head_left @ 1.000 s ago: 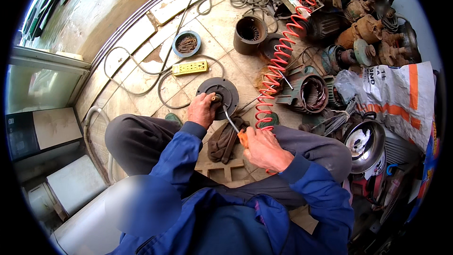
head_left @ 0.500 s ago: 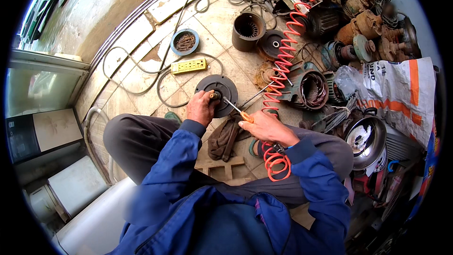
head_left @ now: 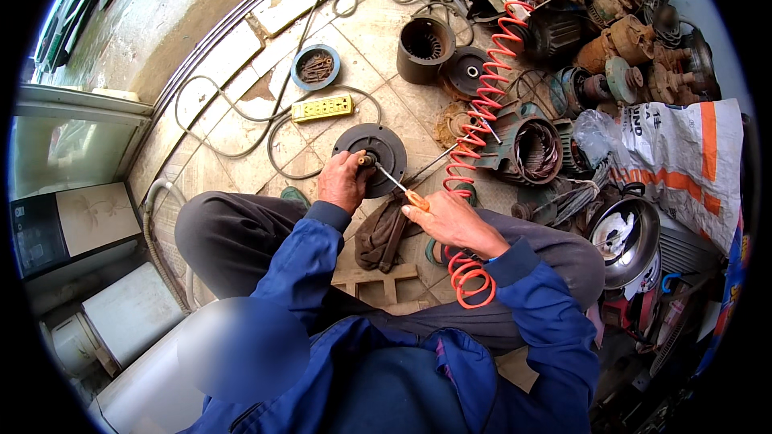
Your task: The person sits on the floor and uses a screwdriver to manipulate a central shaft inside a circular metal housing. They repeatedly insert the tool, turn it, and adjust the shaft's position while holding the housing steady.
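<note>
My left hand (head_left: 340, 183) is closed on the brass-tipped hub (head_left: 366, 160) at the middle of a dark round plate (head_left: 385, 144) on the floor. My right hand (head_left: 450, 223) grips the orange handle of a screwdriver (head_left: 416, 198), whose metal shaft reaches up-left to the hub; whether the tip touches it is hard to tell. A brown crumpled cloth (head_left: 373, 237) lies below the plate. A red coiled hose (head_left: 490, 84) runs past my right hand, with loose loops below it.
Beyond the plate are a yellow power strip (head_left: 322, 108), cables, a blue dish of bolts (head_left: 317, 67) and a dark cylinder (head_left: 424, 64). Motor housings (head_left: 503, 157), rusty parts, a steel pan (head_left: 611, 268) and a white sack (head_left: 679, 173) crowd the right; appliances (head_left: 131, 313) stand at left.
My right hand has moved slightly up and right since a second ago, the screwdriver now lying more diagonally toward the hub. My left hand stays on the hub.
</note>
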A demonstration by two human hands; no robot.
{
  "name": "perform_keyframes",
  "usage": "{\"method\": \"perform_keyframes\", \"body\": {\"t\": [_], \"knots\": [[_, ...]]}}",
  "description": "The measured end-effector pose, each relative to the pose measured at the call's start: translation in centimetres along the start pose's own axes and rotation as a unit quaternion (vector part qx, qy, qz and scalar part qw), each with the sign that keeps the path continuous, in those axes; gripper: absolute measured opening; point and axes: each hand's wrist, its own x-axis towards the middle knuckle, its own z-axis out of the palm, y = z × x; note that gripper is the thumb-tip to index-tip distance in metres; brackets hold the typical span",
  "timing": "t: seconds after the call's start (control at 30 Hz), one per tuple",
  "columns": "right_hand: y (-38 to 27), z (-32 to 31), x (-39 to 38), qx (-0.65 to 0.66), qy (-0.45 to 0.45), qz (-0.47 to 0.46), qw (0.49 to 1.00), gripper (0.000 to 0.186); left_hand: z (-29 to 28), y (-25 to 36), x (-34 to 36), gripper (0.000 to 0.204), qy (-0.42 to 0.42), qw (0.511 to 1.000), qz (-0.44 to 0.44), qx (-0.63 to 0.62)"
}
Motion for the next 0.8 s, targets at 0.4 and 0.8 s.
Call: {"method": "perform_keyframes", "body": {"t": [0.4,0.8], "knots": [[0.16,0.18,0.17,0.005,-0.001,0.007,1.0,0.058,-0.29,0.44,0.01,0.034,-0.002,1.0,-0.005,0.004],[-0.13,0.09,0.33,-0.007,-0.004,0.012,1.0,0.058,-0.3,0.38,0.1,0.026,0.024,0.999,0.023,0.023]]}}
